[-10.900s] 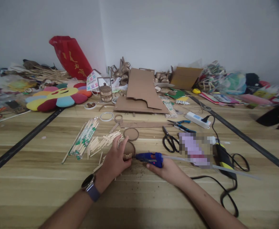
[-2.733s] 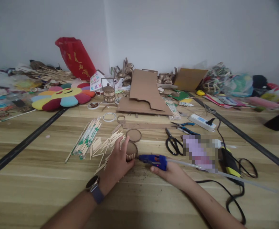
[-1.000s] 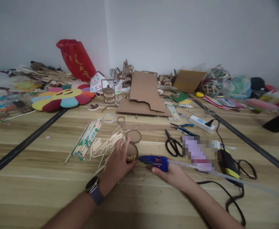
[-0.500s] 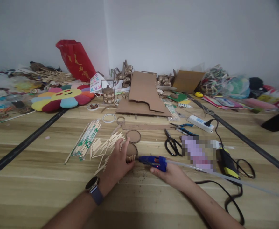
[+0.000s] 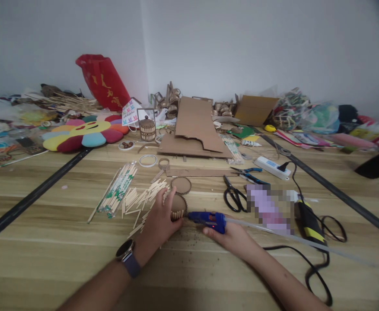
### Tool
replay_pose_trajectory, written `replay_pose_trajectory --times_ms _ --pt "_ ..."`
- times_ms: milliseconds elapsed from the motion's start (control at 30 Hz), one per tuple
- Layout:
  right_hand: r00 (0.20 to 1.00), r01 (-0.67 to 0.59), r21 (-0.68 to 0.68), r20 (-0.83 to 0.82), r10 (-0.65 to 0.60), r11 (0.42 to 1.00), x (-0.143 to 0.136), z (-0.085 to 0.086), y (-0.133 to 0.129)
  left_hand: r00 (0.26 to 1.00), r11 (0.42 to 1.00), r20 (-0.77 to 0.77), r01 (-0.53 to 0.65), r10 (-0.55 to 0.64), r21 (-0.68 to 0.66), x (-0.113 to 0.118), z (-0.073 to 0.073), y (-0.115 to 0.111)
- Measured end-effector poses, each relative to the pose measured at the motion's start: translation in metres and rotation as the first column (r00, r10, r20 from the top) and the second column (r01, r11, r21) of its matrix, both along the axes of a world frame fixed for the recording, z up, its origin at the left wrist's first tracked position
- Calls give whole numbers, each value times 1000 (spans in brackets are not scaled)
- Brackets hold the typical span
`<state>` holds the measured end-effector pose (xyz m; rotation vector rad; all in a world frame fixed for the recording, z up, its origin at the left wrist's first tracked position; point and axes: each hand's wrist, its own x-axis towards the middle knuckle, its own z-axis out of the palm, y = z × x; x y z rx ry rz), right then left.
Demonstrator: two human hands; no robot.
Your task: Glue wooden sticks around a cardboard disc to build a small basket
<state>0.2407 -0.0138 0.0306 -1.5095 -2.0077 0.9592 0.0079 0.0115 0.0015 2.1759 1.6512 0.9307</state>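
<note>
My left hand (image 5: 161, 216), with a watch on the wrist, is closed round the near side of a round cardboard piece (image 5: 178, 205) edged with short sticks. In my right hand (image 5: 230, 235) is a blue glue gun (image 5: 208, 219), its nozzle touching or almost touching the piece's right edge. A long clear glue stick (image 5: 267, 227) runs out of the gun's back to the right. Just beyond the held piece lies a second cardboard disc (image 5: 181, 185) with a dark rim. Loose short sticks (image 5: 144, 195) are scattered left of and partly behind my left hand.
Bagged sticks (image 5: 119, 189) lie at the left. Black scissors (image 5: 234, 196), blue-handled pliers (image 5: 249, 174) and a power strip (image 5: 272, 167) are at the right, near a yellow-black tool (image 5: 310, 222) with a cord. Cardboard sheets (image 5: 195, 125) and a flower cushion (image 5: 88, 131) stand further back.
</note>
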Motion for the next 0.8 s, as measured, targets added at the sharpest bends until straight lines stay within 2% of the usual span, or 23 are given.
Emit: replay_pose_trajectory --times_ms 167,300,433,500,567,600,700,800 --pt "995 101 32 -26 -100 994 -2 -3 2 1000 1000 16 -4 4 7 -1 -3 -1" --pt "970 232 -82 -56 -237 969 2 -4 8 1000 1000 9 15 -15 19 -4 -8 -1" --pt "911 239 -194 -293 -289 951 9 -4 14 999 983 -22 43 -40 181 -20 0 5" --pt "860 266 -232 -381 -339 936 13 -5 17 996 966 -77 -22 43 259 -35 8 11" --pt "844 311 -258 -368 -391 915 18 -6 20 962 962 -206 -126 177 241 -51 17 17" --pt "847 325 -265 -346 -404 908 20 -6 21 932 967 -301 -143 202 209 -59 20 20" --pt "866 341 -256 -288 -408 905 25 -5 23 829 983 -528 -151 183 103 -72 27 24" --pt "901 347 -195 -204 -384 917 27 -2 23 787 991 -603 -130 130 43 -73 27 22"
